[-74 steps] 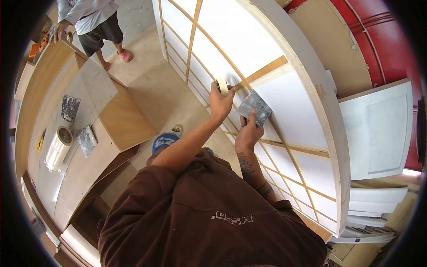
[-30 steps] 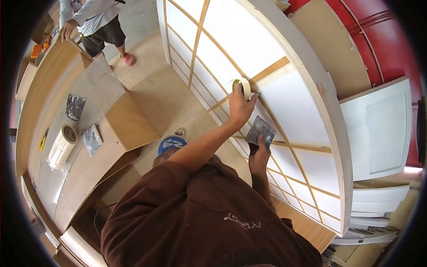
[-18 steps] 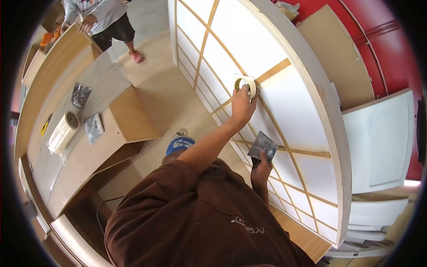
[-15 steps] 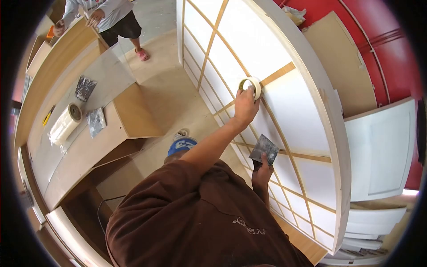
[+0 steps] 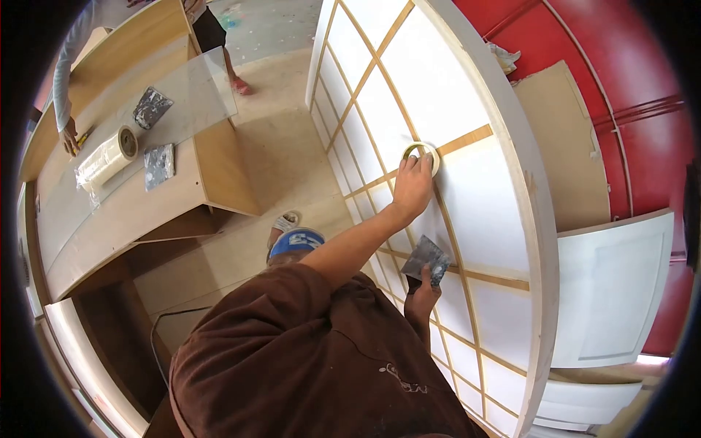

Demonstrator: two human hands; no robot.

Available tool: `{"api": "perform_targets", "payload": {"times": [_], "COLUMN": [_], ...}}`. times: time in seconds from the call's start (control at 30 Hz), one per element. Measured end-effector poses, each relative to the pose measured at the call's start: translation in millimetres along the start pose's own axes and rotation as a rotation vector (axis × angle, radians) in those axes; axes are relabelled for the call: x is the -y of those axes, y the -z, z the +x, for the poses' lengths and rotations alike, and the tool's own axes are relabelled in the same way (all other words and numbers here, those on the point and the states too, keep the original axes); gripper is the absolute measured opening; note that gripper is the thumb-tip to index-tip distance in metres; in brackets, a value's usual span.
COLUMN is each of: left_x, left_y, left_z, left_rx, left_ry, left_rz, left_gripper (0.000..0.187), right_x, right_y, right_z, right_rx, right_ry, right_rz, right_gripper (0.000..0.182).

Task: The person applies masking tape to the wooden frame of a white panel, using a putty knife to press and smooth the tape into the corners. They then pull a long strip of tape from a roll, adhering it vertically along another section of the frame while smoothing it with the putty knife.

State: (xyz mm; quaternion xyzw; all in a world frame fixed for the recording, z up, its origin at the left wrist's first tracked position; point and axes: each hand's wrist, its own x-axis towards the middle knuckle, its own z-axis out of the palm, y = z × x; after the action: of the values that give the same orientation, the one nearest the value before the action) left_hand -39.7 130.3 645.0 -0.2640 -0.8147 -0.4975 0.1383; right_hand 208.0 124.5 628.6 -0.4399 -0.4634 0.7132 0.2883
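Note:
My left hand (image 5: 414, 191) is closed on a roll of masking tape (image 5: 435, 162), its fingers on the ring, against the face of a large white panel (image 5: 485, 197). Tan tape strips (image 5: 467, 139) cross this panel in a grid. Lower down, my right hand (image 5: 422, 296) grips a flat, paint-smeared scraper (image 5: 429, 257) near the panel. The scraper's blade points upward, and part of my right hand is hidden behind it.
On the wooden cabinet (image 5: 171, 208) to the left lie a roll of clear film (image 5: 109, 157) and two stained scrapers (image 5: 152, 108). Another person's hand (image 5: 69, 137) is beside a yellow cutter (image 5: 84, 136). A blue-labelled bucket (image 5: 296, 239) is near my feet. White doors (image 5: 613, 292) lean at right.
The view has shifted, and both my hands still hold the tape roll and scraper. The other person has moved along the cabinet, and one hand now reaches to the yellow cutter.

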Motion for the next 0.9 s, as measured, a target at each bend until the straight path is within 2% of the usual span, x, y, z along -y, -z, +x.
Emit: {"api": "perform_targets", "payload": {"times": [0.13, 0.2, 0.43, 0.5, 0.63, 0.8, 0.9], "left_x": [1, 2, 3, 3, 4, 9, 21], "left_y": [-8, -13, -20, -23, -23, -28, -27], "left_z": [-4, -4, -7, -8, -9, -10, -13], "left_rx": [0.103, 0.03, 0.058, -0.062, -0.004, -0.063, -0.091], "left_ry": [0.032, 0.001, -0.012, -0.073, -0.041, -0.01, 0.012], "left_rz": [0.057, 0.062, 0.084, 0.131, 0.025, -0.067, -0.089], "left_gripper": [0.039, 0.037, 0.033, 0.031, 0.031, 0.027, 0.025], "right_x": [1, -2, -9, -11, -10, -13, -16], "right_y": [3, 5, 5, 3, -5, -9, -7], "right_z": [-1, 0, -1, -1, -7, -13, -14], "right_rx": [-0.036, -0.047, -0.063, -0.079, -0.009, -0.02, -0.053], "right_ry": [-0.019, -0.018, -0.008, -0.002, 0.01, -0.003, -0.018], "right_rz": [-0.047, 0.004, -0.056, -0.078, -0.085, -0.079, -0.117], "right_gripper": [0.033, 0.033, 0.03, 0.029, 0.031, 0.031, 0.024]}}
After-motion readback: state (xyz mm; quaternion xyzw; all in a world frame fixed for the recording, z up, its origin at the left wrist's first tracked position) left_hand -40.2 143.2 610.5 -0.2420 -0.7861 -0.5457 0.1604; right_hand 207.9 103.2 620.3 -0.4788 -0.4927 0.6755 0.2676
